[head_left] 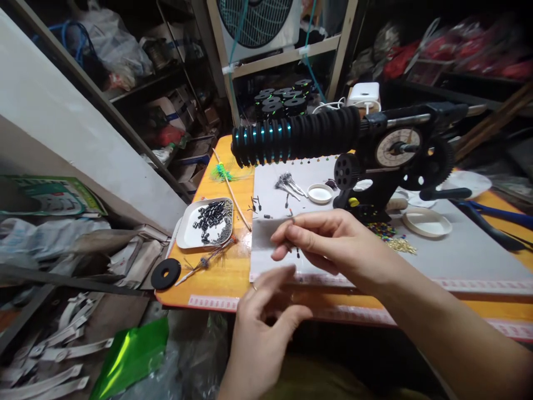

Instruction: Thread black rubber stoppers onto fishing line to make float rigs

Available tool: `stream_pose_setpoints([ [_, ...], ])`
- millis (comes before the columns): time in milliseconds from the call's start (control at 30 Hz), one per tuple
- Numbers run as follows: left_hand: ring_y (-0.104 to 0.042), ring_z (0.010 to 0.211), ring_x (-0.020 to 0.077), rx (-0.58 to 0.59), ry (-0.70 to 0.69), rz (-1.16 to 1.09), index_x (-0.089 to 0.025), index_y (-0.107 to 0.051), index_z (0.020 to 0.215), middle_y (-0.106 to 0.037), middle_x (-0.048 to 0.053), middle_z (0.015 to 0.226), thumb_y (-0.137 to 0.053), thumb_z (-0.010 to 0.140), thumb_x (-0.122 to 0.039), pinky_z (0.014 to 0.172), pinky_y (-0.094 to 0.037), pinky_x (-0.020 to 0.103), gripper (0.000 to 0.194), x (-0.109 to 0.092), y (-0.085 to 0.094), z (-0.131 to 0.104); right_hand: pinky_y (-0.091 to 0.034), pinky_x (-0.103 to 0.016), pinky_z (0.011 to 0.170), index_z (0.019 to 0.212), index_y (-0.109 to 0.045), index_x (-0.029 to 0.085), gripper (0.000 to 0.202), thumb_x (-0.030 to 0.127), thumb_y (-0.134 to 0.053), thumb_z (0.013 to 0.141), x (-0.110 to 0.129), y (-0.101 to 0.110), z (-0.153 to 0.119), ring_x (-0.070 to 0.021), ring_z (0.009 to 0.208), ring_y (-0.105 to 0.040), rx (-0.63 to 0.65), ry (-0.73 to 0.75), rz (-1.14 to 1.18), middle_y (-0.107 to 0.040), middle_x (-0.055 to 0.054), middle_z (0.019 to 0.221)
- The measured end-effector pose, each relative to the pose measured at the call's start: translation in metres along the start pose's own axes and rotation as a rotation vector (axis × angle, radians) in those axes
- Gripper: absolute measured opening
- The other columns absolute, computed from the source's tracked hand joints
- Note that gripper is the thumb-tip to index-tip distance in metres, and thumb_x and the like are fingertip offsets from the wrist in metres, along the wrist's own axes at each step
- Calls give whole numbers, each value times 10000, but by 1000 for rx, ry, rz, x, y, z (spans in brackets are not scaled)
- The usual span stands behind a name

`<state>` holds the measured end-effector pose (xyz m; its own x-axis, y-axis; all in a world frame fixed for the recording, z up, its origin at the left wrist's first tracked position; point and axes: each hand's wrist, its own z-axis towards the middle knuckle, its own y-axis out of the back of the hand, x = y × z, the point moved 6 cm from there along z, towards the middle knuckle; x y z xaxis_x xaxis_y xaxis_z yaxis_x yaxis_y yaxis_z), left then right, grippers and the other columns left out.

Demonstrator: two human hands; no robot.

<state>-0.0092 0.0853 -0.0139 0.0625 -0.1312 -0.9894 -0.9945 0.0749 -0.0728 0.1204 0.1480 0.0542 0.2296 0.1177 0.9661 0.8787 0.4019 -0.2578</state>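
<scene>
My right hand (328, 239) hovers over the grey mat (270, 244), thumb and index finger pinched together; a tiny orange-tipped piece (291, 212) shows at the fingertips, its rest too small to make out. Lower and to the left, my left hand (266, 322) is at the table's front edge, thumb and fingers apart, with nothing seen between them. Small dark parts (256, 203) lie on the mat beyond my hands. Left of the mat, a white tray (183, 238) holds black cylinders and small metal pieces.
A black hand-cranked machine (375, 189) with a long ribbed roller (295, 136) stands behind the mat. Shallow white dishes (320, 193), beads (402, 245) and blue-handled pliers (499, 214) lie around it. A black disc (165, 274) is at the table's left corner.
</scene>
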Motion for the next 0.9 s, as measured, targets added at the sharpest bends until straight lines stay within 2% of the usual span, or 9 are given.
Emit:
stream_pose_setpoints([
  [33, -649, 760, 157, -48, -70, 41, -239, -741, 1111, -708, 80, 1123, -887, 664, -279, 606, -516, 213, 472, -12, 3, 6, -457, -168, 480, 903, -767, 158, 231, 377, -696, 886, 3, -1, 0, -53, 512, -562, 4, 14, -39, -766, -42, 822],
  [100, -622, 957, 201, -56, -177, 77, -263, -702, 1174, -680, 61, 1174, -888, 666, -296, 787, -513, 249, 542, -32, 2, 19, -549, -227, 712, 910, -785, 184, 211, 372, -692, 890, 7, -3, 1, -124, 755, -690, 6, 50, -121, -783, -40, 880],
  [200, -605, 1055, 208, -2, -222, 45, -253, -702, 1125, -684, 45, 1151, -738, 845, -364, 928, -458, 286, 303, -46, -7, 31, -546, -269, 866, 953, -799, 210, 209, 381, -697, 888, 10, -4, 1, -176, 957, -707, 6, 68, -189, -789, -44, 961],
  [300, -631, 894, 188, 51, -167, 55, -203, -714, 871, -709, 40, 964, -675, 893, -384, 828, -473, 277, 186, -42, -15, 29, -557, -201, 594, 938, -789, 202, 227, 406, -726, 861, 8, 6, 0, -109, 649, -693, -63, 25, -50, -781, -50, 888],
  [400, -642, 740, 192, 147, -75, 45, -180, -693, 753, -714, 55, 766, -632, 913, -413, 707, -486, 283, 289, -25, -21, 14, -403, -147, 339, 851, -745, 174, 265, 435, -769, 804, 6, 14, -2, -47, 358, -520, -100, -39, 184, -684, 2, 635],
  [633, -658, 660, 227, 285, 18, 119, -196, -767, 744, -751, 84, 673, -611, 910, -441, 665, -517, 321, 335, 5, -22, -9, -428, -163, 372, 805, -656, 146, 328, 464, -733, 829, -8, 13, -3, -85, 386, -572, -54, -111, 180, -562, 36, 543],
  [700, -642, 616, 208, 281, -27, 209, -199, -792, 790, -743, 75, 658, -580, 938, -392, 641, -504, 307, 323, -3, -17, -3, -403, -163, 373, 854, -660, 150, 333, 482, -685, 869, -9, 14, -2, -79, 395, -557, -42, -94, 68, -561, 37, 561],
  [767, -617, 606, 194, 182, -174, 332, -207, -807, 926, -724, 66, 661, -541, 965, -345, 658, -489, 306, 301, -24, -5, 12, -391, -171, 387, 922, -672, 157, 352, 501, -598, 926, -5, 17, -2, -69, 410, -539, -50, -49, -163, -596, 22, 618],
  [900, -574, 628, 155, -152, -448, 452, -250, -703, 1195, -693, 55, 886, -596, 939, -340, 613, -463, 274, 292, -75, 23, 55, -477, -240, 539, 1026, -699, 184, 337, 401, -442, 1014, 11, 21, -3, -135, 588, -650, -115, 143, -1013, -730, -41, 793],
])
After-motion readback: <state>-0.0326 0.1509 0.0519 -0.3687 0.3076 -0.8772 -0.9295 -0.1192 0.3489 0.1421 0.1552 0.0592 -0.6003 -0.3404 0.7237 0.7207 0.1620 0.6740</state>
